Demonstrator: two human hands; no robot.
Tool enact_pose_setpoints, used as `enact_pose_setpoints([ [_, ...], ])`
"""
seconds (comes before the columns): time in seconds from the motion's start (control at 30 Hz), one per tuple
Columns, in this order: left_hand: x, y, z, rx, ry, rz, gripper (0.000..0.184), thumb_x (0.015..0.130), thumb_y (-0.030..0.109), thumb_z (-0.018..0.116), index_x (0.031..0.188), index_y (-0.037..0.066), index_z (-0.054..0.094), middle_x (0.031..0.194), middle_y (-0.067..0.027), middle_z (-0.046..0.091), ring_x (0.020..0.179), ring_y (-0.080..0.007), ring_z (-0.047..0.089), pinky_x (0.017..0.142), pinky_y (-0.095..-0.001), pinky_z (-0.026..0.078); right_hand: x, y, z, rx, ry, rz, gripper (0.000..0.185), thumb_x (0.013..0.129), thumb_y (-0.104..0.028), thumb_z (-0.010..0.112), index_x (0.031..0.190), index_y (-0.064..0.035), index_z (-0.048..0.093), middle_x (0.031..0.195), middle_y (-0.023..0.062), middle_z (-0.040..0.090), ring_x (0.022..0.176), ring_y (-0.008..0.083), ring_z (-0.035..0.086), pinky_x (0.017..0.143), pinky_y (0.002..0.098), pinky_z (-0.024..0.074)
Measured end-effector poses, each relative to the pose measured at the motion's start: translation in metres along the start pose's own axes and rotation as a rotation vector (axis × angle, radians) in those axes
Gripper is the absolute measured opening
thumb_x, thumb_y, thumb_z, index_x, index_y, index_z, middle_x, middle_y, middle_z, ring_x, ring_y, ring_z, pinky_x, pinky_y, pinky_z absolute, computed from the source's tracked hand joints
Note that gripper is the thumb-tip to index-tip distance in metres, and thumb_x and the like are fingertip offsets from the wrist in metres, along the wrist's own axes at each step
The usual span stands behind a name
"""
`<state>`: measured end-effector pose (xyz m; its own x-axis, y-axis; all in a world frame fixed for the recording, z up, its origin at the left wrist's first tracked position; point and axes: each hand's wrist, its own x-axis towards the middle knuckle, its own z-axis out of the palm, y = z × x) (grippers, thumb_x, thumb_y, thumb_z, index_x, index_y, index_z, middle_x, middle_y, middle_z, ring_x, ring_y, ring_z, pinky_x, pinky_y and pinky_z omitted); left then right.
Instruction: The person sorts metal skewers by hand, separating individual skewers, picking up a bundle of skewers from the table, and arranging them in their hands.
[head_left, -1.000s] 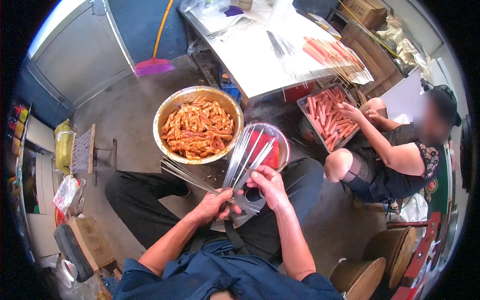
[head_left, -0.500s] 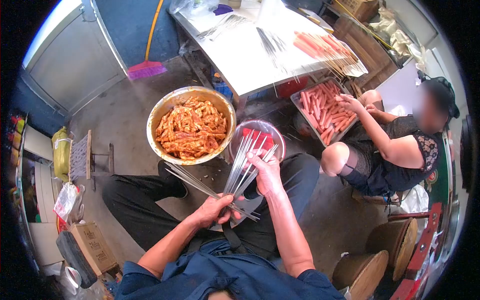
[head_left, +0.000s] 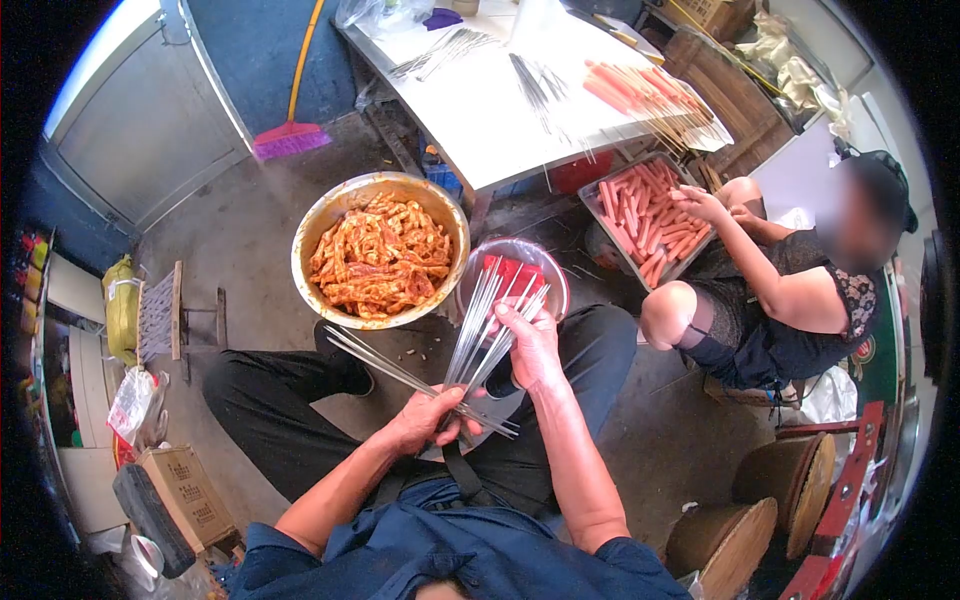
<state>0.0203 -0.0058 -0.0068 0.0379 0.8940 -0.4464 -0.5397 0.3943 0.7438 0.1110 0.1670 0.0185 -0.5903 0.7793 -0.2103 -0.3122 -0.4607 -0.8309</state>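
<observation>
My left hand (head_left: 430, 420) is closed around several thin metal skewers (head_left: 375, 358), which slant up to the left and poke out below the fingers. More skewers (head_left: 470, 330) fan upward between my two hands. My right hand (head_left: 530, 345) grips their upper part with thumb and fingers. Beyond the hands is a large metal bowl (head_left: 300, 255) heaped with sauce-coated meat strips (head_left: 380, 255). Behind the skewers sits a smaller basin (head_left: 565, 288) with a red packet (head_left: 530, 278) inside; the skewers hide part of it.
A white table (head_left: 480, 110) carries loose skewers (head_left: 540, 85) and skewered pink sausages (head_left: 640, 92). To the right, a seated person (head_left: 770, 290) handles sausages over a tray (head_left: 683, 268) of them. Wooden stools (head_left: 722, 550), a cardboard box (head_left: 187, 492) and a broom (head_left: 292, 140) stand around.
</observation>
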Motion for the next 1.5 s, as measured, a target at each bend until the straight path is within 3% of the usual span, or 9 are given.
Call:
enact_pose_setpoints([
  [1.13,0.001,-0.001,0.003,0.049,0.102,0.04,0.048,0.094,0.039,0.041,0.122,0.002,0.052,0.074,-0.0113,0.065,0.039,-0.0094,0.041,0.037,-0.0227,0.031,0.004,0.005,-0.006,-0.043,0.026,0.058,0.012,0.083,-0.01,0.065,0.092,-0.0026,0.063,0.081,0.0061,0.066,0.068,0.0121,0.06,0.066,0.0263,0.0491],
  [1.5,0.0,0.0,0.002,0.063,0.079,0.021,0.047,0.094,0.036,0.04,0.123,0.001,0.05,0.073,-0.0115,0.065,0.039,-0.0092,0.042,0.037,-0.0225,0.031,0.038,-0.015,-0.011,-0.001,0.085,-0.098,0.003,0.078,-0.003,0.064,0.077,-0.0052,0.062,0.071,0.0026,0.062,0.064,0.0113,0.056,0.063,0.0253,0.0459],
])
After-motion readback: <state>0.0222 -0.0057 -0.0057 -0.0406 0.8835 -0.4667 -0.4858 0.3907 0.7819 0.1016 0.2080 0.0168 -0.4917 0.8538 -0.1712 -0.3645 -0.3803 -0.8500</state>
